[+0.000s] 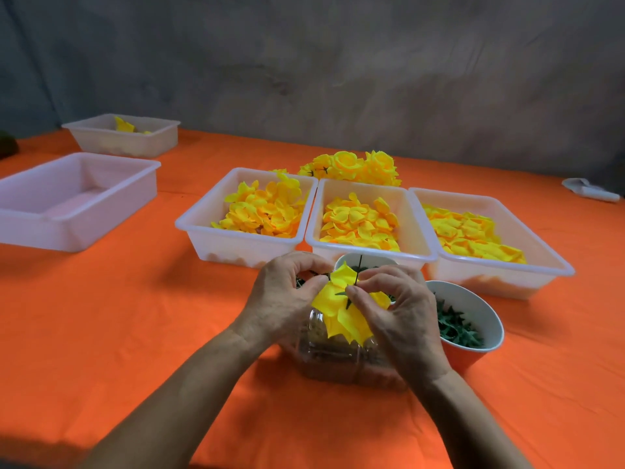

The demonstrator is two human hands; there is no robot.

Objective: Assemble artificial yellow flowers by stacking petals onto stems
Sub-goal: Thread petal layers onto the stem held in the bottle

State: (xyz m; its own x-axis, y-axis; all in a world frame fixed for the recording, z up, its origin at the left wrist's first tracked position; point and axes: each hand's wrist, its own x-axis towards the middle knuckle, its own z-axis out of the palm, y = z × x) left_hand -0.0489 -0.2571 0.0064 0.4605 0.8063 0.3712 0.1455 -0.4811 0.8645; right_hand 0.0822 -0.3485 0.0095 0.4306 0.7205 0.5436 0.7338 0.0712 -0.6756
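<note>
Near table's front edge, left hand (287, 292) & right hand (395, 306) pinch yellow petals (341, 313) on stem (357, 270), seemingly mid-stacking; next: slide petals down snug.

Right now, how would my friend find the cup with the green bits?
Find the row of three white bins full of yellow petals. In front of the rightmost one stands an orange paper cup, beside the right hand. Only its dark green leafy pieces show fully.

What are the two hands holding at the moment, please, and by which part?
Both hold a half-built yellow flower. The left hand pinches the petals' left edge; the right hand pinches at the centre, where the dark stem passes through.
</note>
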